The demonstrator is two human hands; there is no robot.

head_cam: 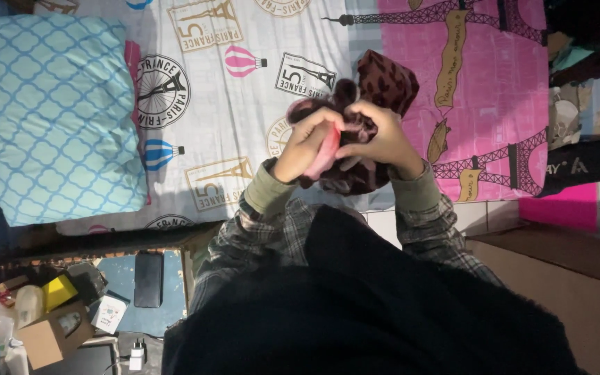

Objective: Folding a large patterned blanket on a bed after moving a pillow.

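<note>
Maroon spotted cloth [376, 90] with a pink lining sits at centre frame above the printed bedsheet [244, 104], grasped by both the left hand [307, 142] and right hand [376, 142], fingers clenched.

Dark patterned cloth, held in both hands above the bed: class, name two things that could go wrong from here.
1. Both hands, left and right, bunch the cloth with a pink piece between them; the pink piece might slip out unnoticed.
2. The cloth is held near the bed's edge; if dropped, it may land on the cluttered floor by the box and phone.
</note>
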